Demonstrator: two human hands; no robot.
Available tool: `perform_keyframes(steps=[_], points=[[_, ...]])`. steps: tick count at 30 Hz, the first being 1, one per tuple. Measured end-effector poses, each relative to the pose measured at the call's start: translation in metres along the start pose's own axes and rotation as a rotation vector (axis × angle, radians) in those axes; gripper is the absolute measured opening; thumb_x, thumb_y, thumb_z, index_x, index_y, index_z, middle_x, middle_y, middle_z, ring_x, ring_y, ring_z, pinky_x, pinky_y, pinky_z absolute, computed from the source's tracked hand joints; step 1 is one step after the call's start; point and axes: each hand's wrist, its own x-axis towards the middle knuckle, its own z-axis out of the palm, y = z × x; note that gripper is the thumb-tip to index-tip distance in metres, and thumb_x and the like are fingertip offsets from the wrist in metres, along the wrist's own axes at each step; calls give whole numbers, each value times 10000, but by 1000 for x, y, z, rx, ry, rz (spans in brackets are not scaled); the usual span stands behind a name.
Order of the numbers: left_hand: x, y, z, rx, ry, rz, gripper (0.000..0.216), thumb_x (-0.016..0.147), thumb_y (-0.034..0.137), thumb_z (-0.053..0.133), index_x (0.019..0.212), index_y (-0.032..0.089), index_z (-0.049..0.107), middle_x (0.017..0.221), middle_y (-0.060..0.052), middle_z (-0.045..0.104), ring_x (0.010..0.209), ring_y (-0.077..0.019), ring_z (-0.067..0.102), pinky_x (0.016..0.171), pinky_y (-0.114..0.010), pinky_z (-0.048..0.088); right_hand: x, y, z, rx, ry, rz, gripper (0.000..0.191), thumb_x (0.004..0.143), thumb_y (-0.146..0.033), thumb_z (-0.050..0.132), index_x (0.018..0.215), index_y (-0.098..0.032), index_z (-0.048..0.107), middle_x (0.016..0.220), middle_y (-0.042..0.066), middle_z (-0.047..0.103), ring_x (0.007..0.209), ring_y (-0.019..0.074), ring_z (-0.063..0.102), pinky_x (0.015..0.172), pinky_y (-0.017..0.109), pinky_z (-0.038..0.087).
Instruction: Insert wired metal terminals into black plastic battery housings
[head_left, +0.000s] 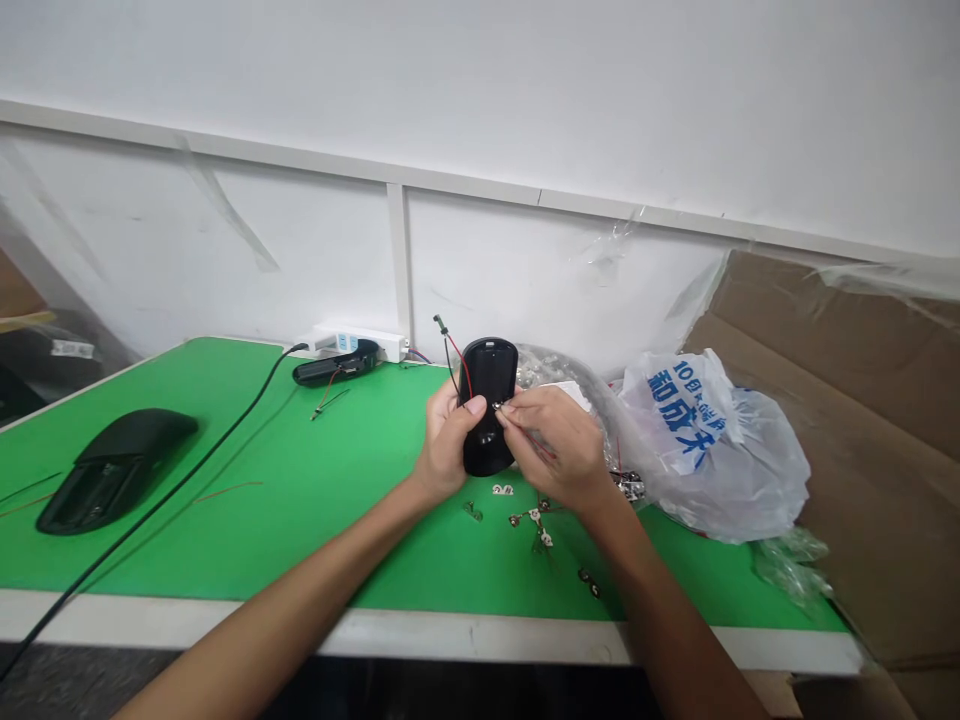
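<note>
My left hand (448,437) is closed round a black oval plastic housing (489,375), held upright above the green mat (247,470). Red and black wires (452,352) rise from the housing's left side. My right hand (559,447) pinches a small metal part (501,405) against the middle of the housing's face. Several small metal contacts (534,520) lie loose on the mat just below my hands.
A black housing shell (112,465) lies at the left, another (334,365) at the back by a white power strip (360,340). A black cable (187,470) crosses the mat. A plastic bag with blue print (705,440) and cardboard (847,420) stand at the right.
</note>
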Motion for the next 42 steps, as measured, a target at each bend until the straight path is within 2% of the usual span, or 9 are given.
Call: perform_keyframes(steps=[7, 12, 20, 28, 35, 42], points=[[2, 6, 3, -42, -18, 21, 406, 802, 500, 798, 1019, 160, 758, 926, -100, 794, 903, -282, 777, 834, -387, 647, 2, 1, 1, -23, 55, -69, 257, 954, -44, 667, 1100, -255, 654, 970, 38, 777, 905, 191, 757, 819, 390, 678], [3, 11, 4, -36, -26, 16, 421, 783, 523, 810, 986, 157, 762, 882, -93, 793, 862, -279, 780, 796, -375, 649, 2, 0, 1, -19, 57, -62, 268, 959, -34, 662, 1101, -261, 645, 972, 35, 771, 910, 182, 750, 841, 376, 671], [4, 15, 5, -37, -57, -5, 437, 810, 512, 801, 1046, 146, 766, 932, -106, 803, 913, -288, 783, 838, -383, 647, 5, -3, 0, 54, 89, -32, 301, 930, -19, 674, 1114, -258, 669, 962, 25, 776, 909, 182, 753, 886, 396, 675], [4, 18, 10, -18, -74, 16, 415, 826, 524, 800, 1036, 167, 770, 913, -94, 798, 926, -291, 785, 844, -398, 652, 3, -4, -1, -10, 113, -51, 282, 922, -31, 695, 1099, -249, 677, 950, 30, 783, 884, 194, 765, 871, 410, 688], [7, 18, 4, -7, -39, 20, 438, 808, 537, 801, 1021, 156, 764, 915, -107, 801, 920, -295, 787, 835, -401, 656, 2, -5, 2, -50, 101, -122, 300, 931, -28, 697, 1139, -245, 682, 975, 36, 791, 922, 191, 766, 816, 365, 684], [6, 18, 5, -17, -70, 18, 421, 799, 516, 808, 1020, 160, 775, 950, -110, 808, 946, -304, 790, 860, -408, 657, 3, -6, 3, -71, 121, -164, 334, 940, -20, 689, 1199, -231, 686, 992, 54, 801, 938, 200, 771, 827, 382, 702]])
